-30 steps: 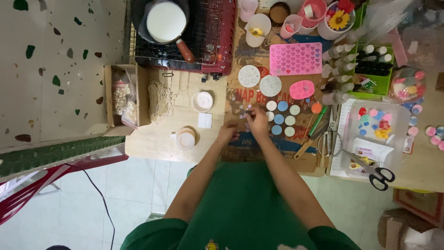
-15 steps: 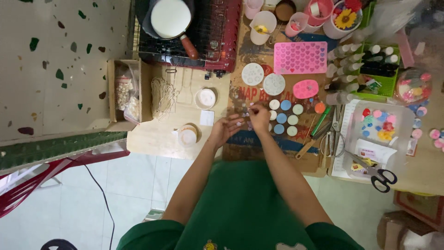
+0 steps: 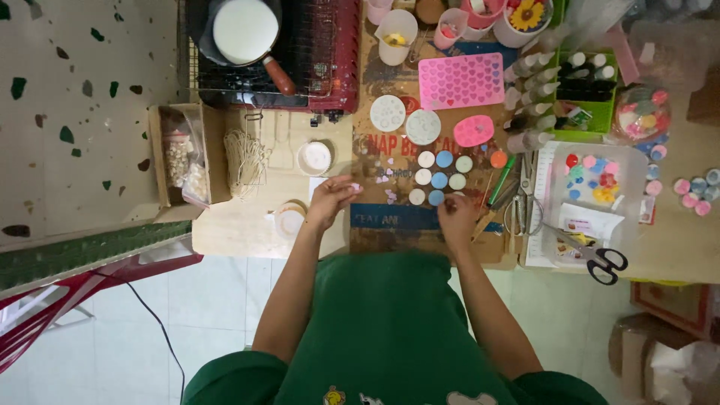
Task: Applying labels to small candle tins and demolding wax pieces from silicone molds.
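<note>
My left hand point(image 3: 328, 201) is raised over the wooden board, with a small pink wax piece point(image 3: 354, 186) pinched at its fingertips. Several small pink and pale heart pieces point(image 3: 387, 178) lie scattered on the cardboard mat point(image 3: 390, 221) just right of it. My right hand point(image 3: 456, 220) rests near the mat's front edge, fingers curled downward, just below a cluster of round white and blue tins point(image 3: 439, 177). Whether it holds anything is hidden.
A pot of white liquid point(image 3: 245, 30) sits on a red stove point(image 3: 334, 52) at the back. A pink heart mould point(image 3: 460, 80), round white moulds point(image 3: 405, 120), a wick bundle point(image 3: 244, 160), scissors point(image 3: 600, 262), a clear box of coloured pieces point(image 3: 634, 176) and a green basket of bottles point(image 3: 600, 124) surround the mat.
My right hand has drawn back from the scattered hearts to the mat's front edge. My left hand has moved left and up, now pinching a pink piece. The view shifted slightly.
</note>
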